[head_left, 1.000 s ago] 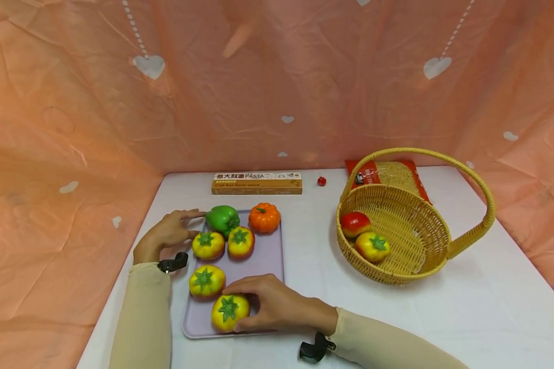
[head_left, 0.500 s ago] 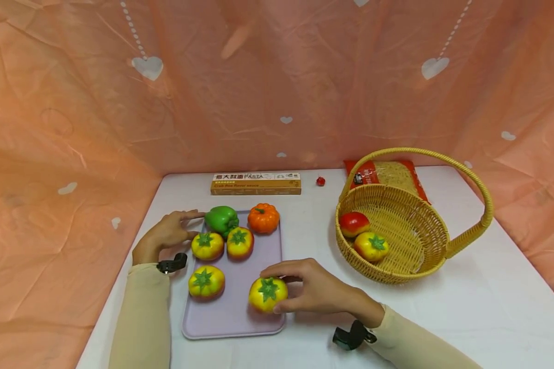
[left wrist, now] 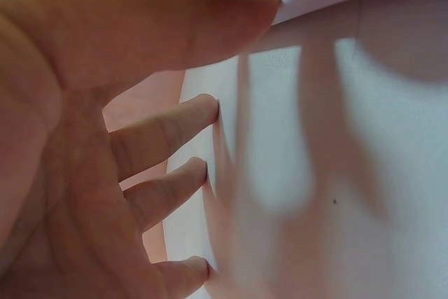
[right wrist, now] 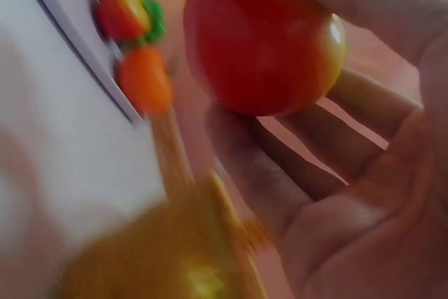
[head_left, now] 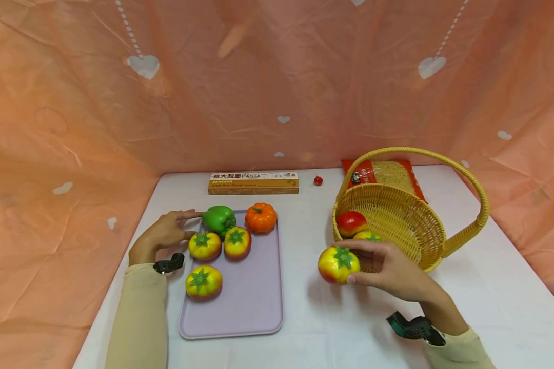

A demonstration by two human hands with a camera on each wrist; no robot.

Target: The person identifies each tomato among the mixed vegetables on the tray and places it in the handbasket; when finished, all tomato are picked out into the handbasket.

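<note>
In the head view my right hand (head_left: 399,271) pinches a yellow-and-red toy persimmon (head_left: 334,267) with a green star-shaped top, held between thumb and fingertips. It is in front of the wicker basket (head_left: 424,220), overlapping its near left rim. The right wrist view shows the red underside of this persimmon (right wrist: 262,40). Inside the basket are a red fruit (head_left: 351,223) and another persimmon (head_left: 367,236), partly covered by my right hand. My left hand (head_left: 162,237) rests at the tray's left edge, index fingertip by the green bell pepper (head_left: 219,219). Its other fingertips touch the tabletop in the left wrist view.
The lilac tray (head_left: 244,312) also bears an orange pumpkin (head_left: 261,218) and 3 persimmons (head_left: 203,282). Behind it lies a pasta box (head_left: 253,183). A small red item (head_left: 318,181) sits to its right. A red pasta bag (head_left: 394,174) is behind the basket, under its tall handle (head_left: 415,149).
My right hand has lifted the persimmon off the tray's front and carried it right to the basket's near left side. My left hand has kept its place.
</note>
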